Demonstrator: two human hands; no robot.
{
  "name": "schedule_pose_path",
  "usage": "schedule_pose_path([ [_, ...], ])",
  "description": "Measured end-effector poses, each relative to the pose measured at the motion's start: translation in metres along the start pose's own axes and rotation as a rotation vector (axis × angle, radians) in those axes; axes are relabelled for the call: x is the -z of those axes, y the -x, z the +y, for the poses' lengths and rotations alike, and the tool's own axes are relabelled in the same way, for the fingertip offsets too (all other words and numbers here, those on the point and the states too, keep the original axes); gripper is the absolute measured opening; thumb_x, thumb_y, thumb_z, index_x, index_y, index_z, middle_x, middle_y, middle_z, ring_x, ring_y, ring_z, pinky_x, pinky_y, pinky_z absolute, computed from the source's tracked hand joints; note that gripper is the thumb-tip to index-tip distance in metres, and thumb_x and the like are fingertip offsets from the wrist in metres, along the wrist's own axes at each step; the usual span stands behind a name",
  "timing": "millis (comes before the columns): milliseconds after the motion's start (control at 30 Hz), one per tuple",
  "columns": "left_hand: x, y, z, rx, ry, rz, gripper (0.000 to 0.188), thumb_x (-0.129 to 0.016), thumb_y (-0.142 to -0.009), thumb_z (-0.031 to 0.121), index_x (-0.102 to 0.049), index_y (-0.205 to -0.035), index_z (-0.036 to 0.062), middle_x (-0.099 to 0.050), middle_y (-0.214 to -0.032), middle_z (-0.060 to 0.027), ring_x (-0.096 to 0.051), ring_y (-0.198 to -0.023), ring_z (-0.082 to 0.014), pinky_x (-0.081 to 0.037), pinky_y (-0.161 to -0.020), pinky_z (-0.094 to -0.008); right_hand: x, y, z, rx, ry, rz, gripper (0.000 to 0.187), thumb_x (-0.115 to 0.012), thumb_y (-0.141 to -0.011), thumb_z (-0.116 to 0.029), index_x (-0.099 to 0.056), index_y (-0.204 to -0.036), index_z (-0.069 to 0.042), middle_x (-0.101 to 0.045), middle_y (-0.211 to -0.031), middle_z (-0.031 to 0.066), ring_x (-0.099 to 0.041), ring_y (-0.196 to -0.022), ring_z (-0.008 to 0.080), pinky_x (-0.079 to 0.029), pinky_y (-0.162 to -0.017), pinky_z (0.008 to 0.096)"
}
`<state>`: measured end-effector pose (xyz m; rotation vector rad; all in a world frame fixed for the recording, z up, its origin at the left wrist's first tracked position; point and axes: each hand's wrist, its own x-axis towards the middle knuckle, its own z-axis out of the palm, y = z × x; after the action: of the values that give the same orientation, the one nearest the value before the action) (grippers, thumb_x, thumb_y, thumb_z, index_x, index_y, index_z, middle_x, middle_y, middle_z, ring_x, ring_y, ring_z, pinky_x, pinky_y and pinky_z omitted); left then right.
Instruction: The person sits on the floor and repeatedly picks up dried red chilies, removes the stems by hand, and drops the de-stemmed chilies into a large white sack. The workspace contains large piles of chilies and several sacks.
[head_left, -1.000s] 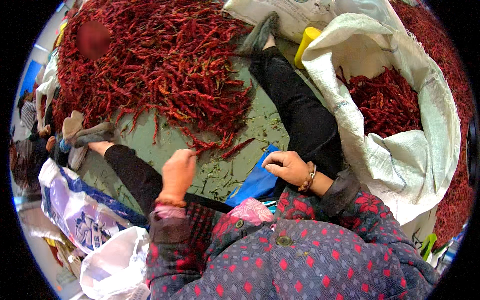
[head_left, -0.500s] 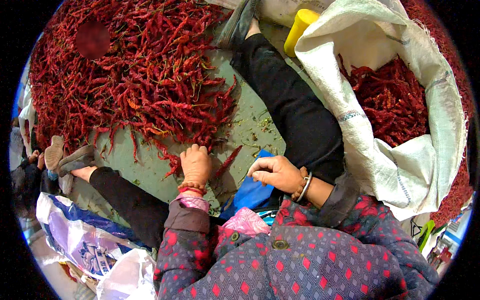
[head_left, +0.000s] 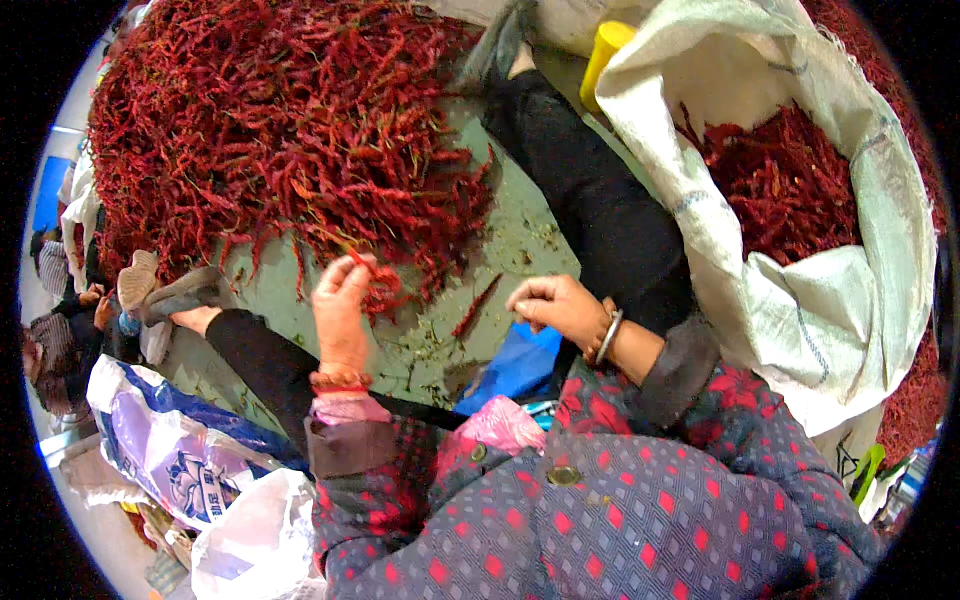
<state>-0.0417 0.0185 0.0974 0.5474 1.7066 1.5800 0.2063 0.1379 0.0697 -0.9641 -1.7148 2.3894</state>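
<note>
A big heap of dried red chili peppers lies on the floor between my outstretched legs. At the heap's near edge my left hand pinches a red chili pepper between thumb and fingers. More peppers hang or lie just beside these fingertips; which of them are held I cannot tell. My right hand hovers over a blue cloth, its fingers curled in. Whatever lies inside those fingers is hidden. One loose pepper rests on the floor between the two hands.
On the right stands a wide-mouthed white woven sack with red peppers inside. A yellow container is behind it. Plastic bags lie at the lower left. Another person's hands show at the far left. Stem scraps litter the floor.
My left hand has shifted left and up, now with a pepper in its fingertips. My right hand has moved slightly up, its fingers more curled. The view has shifted a little.
</note>
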Motion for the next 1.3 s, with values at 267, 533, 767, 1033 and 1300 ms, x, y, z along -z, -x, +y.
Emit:
schedule_pose_path([
  [267,0.024,-0.004,-0.001,-0.094,0.089,0.136,0.007,-0.052,-0.080,0.007,-0.057,-0.084,0.0030,-0.059,-0.083,-0.0032,-0.053,-0.075,-0.0092,-0.040,-0.067,-0.0219,-0.001,0.002,0.002,0.049,-0.041,0.008,0.017,-0.053,-0.080,-0.016,-0.059,-0.089,-0.003,-0.056,-0.073,0.0006,-0.050,-0.060,0.0062,-0.042,-0.057,0.0206],
  [533,-0.072,0.091,-0.039,0.287,0.050,-0.228,0.013,-0.054,-0.080,0.008,-0.057,-0.086,-0.0024,-0.057,-0.076,-0.0018,-0.052,-0.067,-0.0080,-0.043,-0.062,-0.0208,-0.005,0.000,0.001,0.346,0.192,-0.033,0.021,-0.056,-0.079,-0.014,-0.058,-0.095,-0.001,-0.057,-0.086,0.0052,-0.053,-0.083,0.0119,-0.042,-0.073,0.0241],
  [767,-0.089,0.084,-0.037,0.211,-0.068,-0.281,0.013,-0.053,-0.080,0.009,-0.056,-0.087,-0.0011,-0.058,-0.076,-0.0026,-0.052,-0.066,-0.0084,-0.043,-0.061,-0.0213,-0.008,0.000,0.007,0.231,-0.029,-0.073,0.018,-0.053,-0.081,-0.018,-0.059,-0.086,-0.003,-0.056,-0.065,0.0039,-0.054,-0.060,0.0091,-0.044,-0.055,0.0240],
  [1033,-0.090,0.082,-0.034,-0.032,-0.227,-0.234,0.006,-0.057,-0.077,0.006,-0.056,-0.080,0.0007,-0.054,-0.076,-0.0012,-0.048,-0.068,-0.0070,-0.040,-0.062,-0.0198,-0.009,0.002,0.007,0.248,0.444,-0.088,0.023,-0.054,-0.076,-0.026,-0.059,-0.081,-0.005,-0.057,-0.062,0.0087,-0.057,-0.059,0.0188,-0.044,-0.055,0.0307],
  [1300,-0.084,0.088,-0.030,0.390,0.386,-0.205,0.004,-0.057,-0.074,0.005,-0.053,-0.074,0.0021,-0.054,-0.069,-0.0024,-0.043,-0.057,-0.0077,-0.034,-0.053,-0.0191,-0.012,0.005,-0.001,0.493,0.466,-0.125,0.014,-0.058,-0.073,-0.018,-0.059,-0.077,-0.005,-0.057,-0.071,0.0104,-0.057,-0.066,0.0235,-0.044,-0.057,0.0313],
])
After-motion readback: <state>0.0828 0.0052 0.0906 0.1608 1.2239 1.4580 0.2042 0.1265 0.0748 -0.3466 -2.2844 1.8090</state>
